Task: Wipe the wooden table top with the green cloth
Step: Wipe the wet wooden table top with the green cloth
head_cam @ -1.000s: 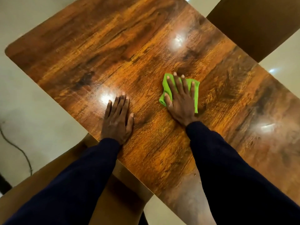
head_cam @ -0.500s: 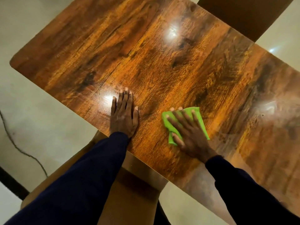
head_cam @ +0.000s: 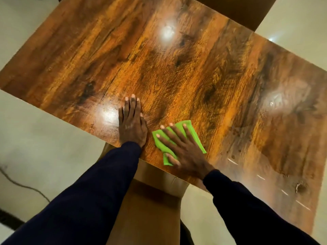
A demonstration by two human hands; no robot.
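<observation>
Near the table's front edge, the right hand [head_cam: 184,149] lies flat with fingers spread, pressing the green cloth [head_cam: 192,132] onto the wooden table top [head_cam: 177,68]; cloth sticks out past the fingertips and both sides. Just beside it, the left hand [head_cam: 131,124] rests flat, holding nothing.

Green cloth [head_cam: 178,128] middle hidden under right hand [head_cam: 185,152], table top [head_cam: 177,68] far corners cut off at frame edges

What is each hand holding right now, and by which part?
Nothing is gripped. The right hand presses flat, fingers spread, on the middle of the green cloth; the left hand rests flat on the table top.
</observation>
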